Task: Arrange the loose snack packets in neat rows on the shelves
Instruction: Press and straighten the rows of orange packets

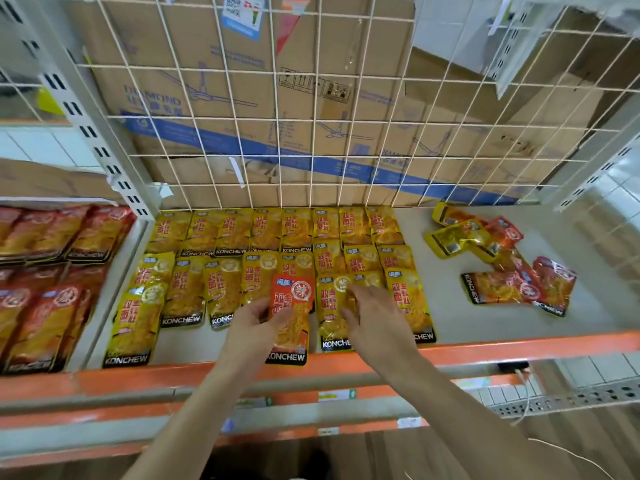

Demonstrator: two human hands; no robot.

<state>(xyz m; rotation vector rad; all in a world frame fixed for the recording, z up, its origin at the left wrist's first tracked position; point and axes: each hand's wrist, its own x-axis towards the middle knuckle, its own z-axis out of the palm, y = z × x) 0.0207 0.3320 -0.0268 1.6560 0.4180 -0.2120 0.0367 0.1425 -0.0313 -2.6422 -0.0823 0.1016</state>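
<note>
From the head camera we look down on a pale shelf (485, 327) with an orange front edge (519, 344) and a white wire grid (311, 133) at its back, and cardboard boxes (242, 98) stand behind the grid. Yellow snack packets (221, 233) lie face up in overlapping rows across the left and middle of the shelf, with the back row against the foot of the grid. Our 2 hands reach in over the front edge. Our left hand (258, 318) grasps 1 red packet (292, 299), with the thumb on its face and the fingers curled at its left edge. This packet lies upright in the front row and its lower end hangs over the orange edge. Just to its right, our right hand (374, 317) has bent fingers, with the fingertips (353, 289) and thumb set on a front-row yellow packet (330, 306). We cannot tell whether it pinches that packet or only presses on it. Well apart, on the right of the same shelf, a loose heap (502, 268) of red and yellow packets lies at mixed angles, some of them face down. On the neighbouring shelf to the left, red packets (52, 271) lie in overlapping stacks.
</note>
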